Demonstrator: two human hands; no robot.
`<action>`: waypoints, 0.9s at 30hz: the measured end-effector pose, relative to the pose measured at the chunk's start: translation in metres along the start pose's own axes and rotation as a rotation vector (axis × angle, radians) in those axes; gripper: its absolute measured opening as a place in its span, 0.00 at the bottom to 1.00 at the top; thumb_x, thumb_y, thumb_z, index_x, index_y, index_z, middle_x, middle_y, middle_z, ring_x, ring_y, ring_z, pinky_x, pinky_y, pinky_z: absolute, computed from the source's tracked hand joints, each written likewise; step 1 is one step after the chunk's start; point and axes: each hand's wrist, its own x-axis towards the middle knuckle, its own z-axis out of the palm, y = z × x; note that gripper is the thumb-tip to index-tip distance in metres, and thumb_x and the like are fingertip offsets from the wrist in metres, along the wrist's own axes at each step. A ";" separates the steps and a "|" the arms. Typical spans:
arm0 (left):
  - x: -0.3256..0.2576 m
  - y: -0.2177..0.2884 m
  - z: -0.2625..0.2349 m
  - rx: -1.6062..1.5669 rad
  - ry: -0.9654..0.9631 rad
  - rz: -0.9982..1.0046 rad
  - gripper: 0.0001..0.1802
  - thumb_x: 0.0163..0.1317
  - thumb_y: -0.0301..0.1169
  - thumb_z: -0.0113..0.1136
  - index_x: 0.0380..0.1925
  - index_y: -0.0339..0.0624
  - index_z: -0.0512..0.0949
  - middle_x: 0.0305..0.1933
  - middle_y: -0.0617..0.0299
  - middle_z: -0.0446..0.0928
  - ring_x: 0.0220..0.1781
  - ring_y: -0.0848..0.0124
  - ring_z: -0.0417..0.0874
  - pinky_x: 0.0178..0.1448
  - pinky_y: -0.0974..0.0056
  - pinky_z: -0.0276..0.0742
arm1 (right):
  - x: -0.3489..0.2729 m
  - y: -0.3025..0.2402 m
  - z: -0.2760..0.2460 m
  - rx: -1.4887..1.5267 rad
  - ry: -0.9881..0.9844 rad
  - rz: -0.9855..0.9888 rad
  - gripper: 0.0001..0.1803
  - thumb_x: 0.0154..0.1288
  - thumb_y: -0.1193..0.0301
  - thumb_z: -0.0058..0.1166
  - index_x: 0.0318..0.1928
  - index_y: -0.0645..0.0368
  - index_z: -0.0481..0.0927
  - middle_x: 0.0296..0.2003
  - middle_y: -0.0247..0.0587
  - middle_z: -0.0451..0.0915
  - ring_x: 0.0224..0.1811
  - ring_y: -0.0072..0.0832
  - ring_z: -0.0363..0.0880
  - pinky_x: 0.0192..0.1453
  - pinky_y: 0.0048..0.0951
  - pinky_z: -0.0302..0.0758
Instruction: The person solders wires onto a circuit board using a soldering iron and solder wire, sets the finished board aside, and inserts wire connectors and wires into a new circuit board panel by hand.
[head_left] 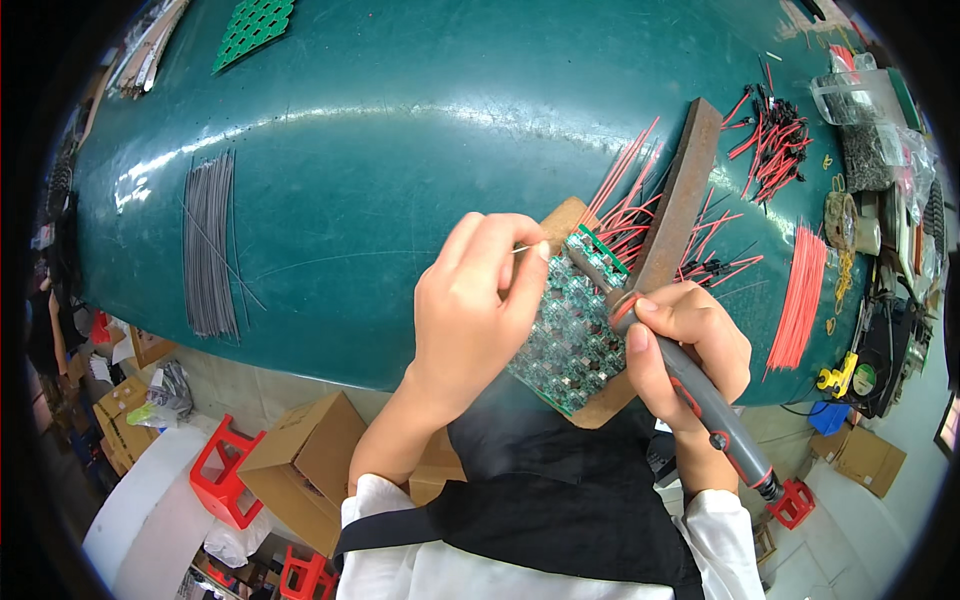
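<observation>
A green circuit board panel [572, 345] with many small round units lies on a brown board [606, 402] at the table's near edge. My right hand [695, 345] is closed around a grey and red soldering iron [703, 398], its tip down at the panel's upper part. Beside that tip, my left hand [480, 305] pinches a thin pale wire, which looks like solder; its far end trails left across the table. Red and black wires [622, 215] fan out from the panel's far edge, partly under a rusty metal bar [682, 190].
Grey wires [209, 250] lie in a bundle at left, red wires [798, 298] at right. A tangle of red and black leads [775, 145] sits far right. Another green panel [253, 30] rests at the far left. A yellow tool [838, 375] and plastic containers [868, 110] line the right edge.
</observation>
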 end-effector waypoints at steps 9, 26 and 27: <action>-0.017 -0.011 -0.015 -0.039 -0.020 -0.014 0.04 0.57 0.19 0.62 0.31 0.38 0.77 0.29 0.65 0.70 0.26 0.77 0.69 0.30 0.69 0.70 | -0.010 -0.004 0.001 0.067 0.102 -0.052 0.09 0.49 0.85 0.63 0.34 0.69 0.79 0.20 0.41 0.78 0.21 0.34 0.81 0.27 0.29 0.77; -0.015 -0.010 -0.010 0.029 -0.045 0.062 0.05 0.54 0.22 0.65 0.28 0.43 0.79 0.24 0.66 0.69 0.22 0.74 0.72 0.27 0.68 0.71 | -0.009 -0.009 0.015 0.005 0.031 -0.077 0.10 0.47 0.83 0.63 0.32 0.67 0.78 0.20 0.41 0.77 0.21 0.34 0.80 0.25 0.28 0.76; -0.016 -0.009 -0.011 0.023 -0.036 0.018 0.05 0.55 0.22 0.65 0.29 0.43 0.79 0.25 0.66 0.69 0.22 0.75 0.72 0.27 0.68 0.71 | -0.008 -0.009 0.016 0.003 0.026 -0.077 0.09 0.48 0.83 0.63 0.32 0.67 0.78 0.20 0.41 0.77 0.21 0.34 0.80 0.25 0.28 0.75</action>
